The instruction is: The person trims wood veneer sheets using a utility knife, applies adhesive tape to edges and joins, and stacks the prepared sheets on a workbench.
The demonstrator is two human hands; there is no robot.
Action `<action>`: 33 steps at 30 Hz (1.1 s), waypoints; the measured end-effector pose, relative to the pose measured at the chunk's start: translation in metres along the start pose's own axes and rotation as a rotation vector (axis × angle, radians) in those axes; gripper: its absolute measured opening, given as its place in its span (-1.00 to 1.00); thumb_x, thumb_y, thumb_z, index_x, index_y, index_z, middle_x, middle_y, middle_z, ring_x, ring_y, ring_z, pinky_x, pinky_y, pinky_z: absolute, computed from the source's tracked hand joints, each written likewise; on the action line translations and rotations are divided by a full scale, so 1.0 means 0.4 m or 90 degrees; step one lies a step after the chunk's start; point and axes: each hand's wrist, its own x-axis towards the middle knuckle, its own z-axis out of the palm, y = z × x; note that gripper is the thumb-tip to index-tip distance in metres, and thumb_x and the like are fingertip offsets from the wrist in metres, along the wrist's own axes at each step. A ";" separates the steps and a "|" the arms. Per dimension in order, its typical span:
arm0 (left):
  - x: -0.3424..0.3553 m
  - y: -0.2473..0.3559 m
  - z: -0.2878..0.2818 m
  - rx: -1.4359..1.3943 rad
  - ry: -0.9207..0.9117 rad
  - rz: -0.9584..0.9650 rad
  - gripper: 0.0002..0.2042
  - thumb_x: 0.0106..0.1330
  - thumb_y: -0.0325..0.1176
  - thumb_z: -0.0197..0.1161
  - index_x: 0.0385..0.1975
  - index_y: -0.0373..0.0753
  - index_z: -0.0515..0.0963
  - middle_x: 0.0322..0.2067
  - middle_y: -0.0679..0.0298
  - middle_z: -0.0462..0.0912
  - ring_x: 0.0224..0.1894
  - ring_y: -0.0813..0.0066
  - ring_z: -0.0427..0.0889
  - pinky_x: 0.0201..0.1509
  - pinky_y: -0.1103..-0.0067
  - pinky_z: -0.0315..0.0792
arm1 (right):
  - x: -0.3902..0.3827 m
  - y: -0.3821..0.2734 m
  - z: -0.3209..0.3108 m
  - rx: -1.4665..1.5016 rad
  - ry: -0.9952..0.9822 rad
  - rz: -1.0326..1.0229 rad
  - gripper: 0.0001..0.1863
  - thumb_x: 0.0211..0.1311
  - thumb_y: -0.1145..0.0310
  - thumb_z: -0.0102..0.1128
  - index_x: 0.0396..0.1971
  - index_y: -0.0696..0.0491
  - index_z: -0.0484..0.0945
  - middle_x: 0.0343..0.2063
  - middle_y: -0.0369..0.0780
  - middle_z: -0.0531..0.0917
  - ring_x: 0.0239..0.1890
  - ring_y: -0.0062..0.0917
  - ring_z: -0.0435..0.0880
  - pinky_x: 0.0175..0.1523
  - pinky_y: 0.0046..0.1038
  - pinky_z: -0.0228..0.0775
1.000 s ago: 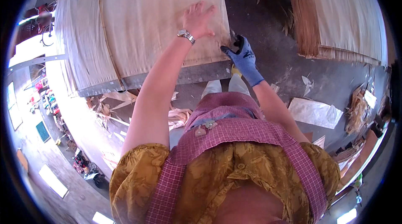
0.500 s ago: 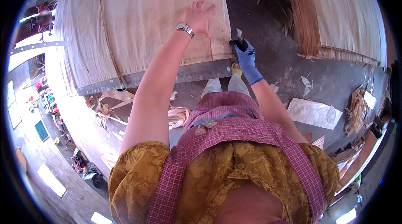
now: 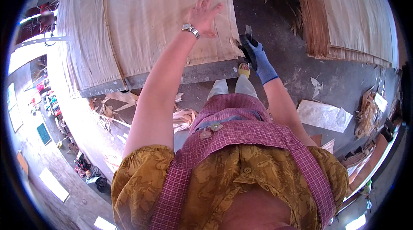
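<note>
My bare left hand, a metal watch on its wrist, lies with fingers spread on a broad pale wood veneer sheet. My right hand, in a blue glove with a dark palm, is closed at the sheet's right edge, beside its near corner. A flat-bladed knife sticks up from the gloved fingers; its handle is hidden in them. Between the two hands, the veneer near the corner looks ragged and slightly lifted.
A thick stack of veneer stands at the right, across a dark floor gap. A thin stick lies over the sheet at the left. A white sheet and scraps litter the floor. My foot in a yellow sandal is below the corner.
My right hand has turned and shifted slightly at the edge. The strip near the corner, flat before, now looks crumpled at its right side. My left hand stays in place.
</note>
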 end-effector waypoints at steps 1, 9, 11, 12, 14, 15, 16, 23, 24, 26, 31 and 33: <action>0.000 -0.001 0.002 -0.003 0.009 0.001 0.19 -0.37 -0.10 0.64 0.40 0.32 0.01 0.42 0.16 -0.02 0.42 0.04 -0.01 0.39 0.14 0.14 | 0.001 0.002 0.004 -0.093 -0.049 -0.086 -0.76 0.17 0.18 0.36 -0.28 0.01 0.63 -0.50 -0.44 0.59 -0.58 -0.75 0.47 -0.53 -0.64 0.26; 0.003 0.003 -0.004 0.029 0.001 -0.014 0.19 -0.39 -0.08 0.64 0.40 0.28 0.03 0.41 0.14 0.00 0.40 0.02 0.02 0.36 0.13 0.19 | 0.010 -0.001 -0.028 -0.179 -0.079 -0.060 -0.78 0.17 0.25 0.36 -0.27 0.05 0.65 -0.50 -0.45 0.60 -0.59 -0.78 0.44 -0.51 -0.69 0.23; 0.006 -0.001 0.011 0.017 0.032 0.001 0.19 -0.41 -0.08 0.64 0.39 0.28 0.05 0.40 0.13 0.03 0.39 -0.01 0.04 0.34 0.13 0.22 | -0.007 -0.011 -0.048 -0.135 -0.067 0.028 -0.77 0.20 0.25 0.32 -0.23 0.05 0.64 -0.51 -0.42 0.61 -0.58 -0.76 0.46 -0.51 -0.69 0.22; 0.008 -0.004 0.017 0.016 0.032 0.001 0.19 -0.41 -0.08 0.64 0.39 0.28 0.05 0.40 0.13 0.03 0.39 -0.01 0.04 0.34 0.13 0.22 | -0.006 -0.007 -0.066 -0.135 -0.066 0.028 -0.77 0.20 0.25 0.32 -0.23 0.05 0.64 -0.51 -0.42 0.61 -0.58 -0.76 0.46 -0.51 -0.69 0.22; 0.009 -0.011 0.025 0.036 0.052 0.009 0.14 -0.39 -0.03 0.62 0.37 0.25 0.10 0.39 0.15 0.07 0.38 0.06 0.09 0.31 0.13 0.25 | -0.010 -0.008 -0.088 -0.162 -0.148 0.033 -0.76 0.24 0.23 0.28 -0.19 0.04 0.63 -0.51 -0.39 0.62 -0.61 -0.74 0.46 -0.54 -0.67 0.23; 0.009 -0.014 0.028 0.034 0.052 0.005 0.14 -0.39 -0.03 0.62 0.37 0.25 0.10 0.39 0.15 0.07 0.38 0.06 0.09 0.31 0.13 0.25 | -0.022 -0.018 -0.093 -0.164 -0.150 0.035 -0.76 0.24 0.23 0.28 -0.19 0.04 0.63 -0.51 -0.39 0.62 -0.61 -0.74 0.46 -0.54 -0.67 0.23; 0.008 -0.016 0.031 0.029 0.050 0.005 0.14 -0.39 -0.03 0.62 0.36 0.25 0.10 0.39 0.15 0.07 0.38 0.06 0.09 0.31 0.13 0.26 | -0.039 -0.031 -0.102 -0.191 -0.121 0.019 -0.77 0.26 0.23 0.25 -0.18 0.04 0.62 -0.51 -0.37 0.63 -0.60 -0.74 0.47 -0.53 -0.67 0.26; 0.004 0.001 0.005 0.020 0.038 0.011 0.18 -0.40 -0.07 0.63 0.39 0.30 0.05 0.41 0.15 0.01 0.39 0.02 0.03 0.32 0.14 0.25 | -0.014 0.037 -0.090 -0.347 -0.166 -0.192 -0.54 0.10 0.16 0.41 -0.07 0.08 0.54 -0.37 -0.31 0.67 -0.39 -0.64 0.61 -0.28 -0.57 0.46; 0.002 -0.002 0.008 0.019 0.038 0.008 0.18 -0.40 -0.07 0.63 0.39 0.30 0.05 0.41 0.15 0.01 0.39 0.02 0.03 0.32 0.14 0.25 | -0.042 0.022 -0.052 -0.480 -0.114 -0.220 -0.45 0.01 0.08 0.46 -0.07 0.08 0.52 -0.33 -0.27 0.66 -0.32 -0.58 0.62 -0.22 -0.52 0.46; 0.000 -0.001 0.004 0.020 0.028 0.002 0.19 -0.40 -0.07 0.63 0.39 0.32 0.03 0.42 0.16 -0.01 0.40 0.02 0.02 0.33 0.14 0.23 | -0.078 0.009 0.000 -0.636 -0.026 -0.241 -0.23 -0.20 -0.13 0.53 -0.09 0.09 0.46 -0.20 -0.15 0.64 -0.13 -0.38 0.62 -0.01 -0.38 0.44; 0.002 -0.001 0.008 0.019 0.028 0.000 0.20 -0.40 -0.06 0.63 0.40 0.31 0.01 0.41 0.15 0.01 0.40 0.03 0.03 0.34 0.13 0.21 | -0.119 0.022 0.062 -0.751 0.085 -0.275 -0.23 -0.14 -0.17 0.45 -0.07 0.09 0.42 -0.18 -0.11 0.63 -0.10 -0.26 0.62 0.01 -0.30 0.43; 0.002 0.001 0.004 0.015 0.023 -0.001 0.20 -0.39 -0.07 0.63 0.40 0.31 0.01 0.41 0.15 0.02 0.40 0.02 0.03 0.34 0.12 0.20 | -0.118 0.027 0.063 -0.740 0.093 -0.283 -0.24 -0.11 -0.17 0.43 -0.06 0.09 0.42 -0.18 -0.10 0.63 -0.10 -0.24 0.62 0.01 -0.27 0.43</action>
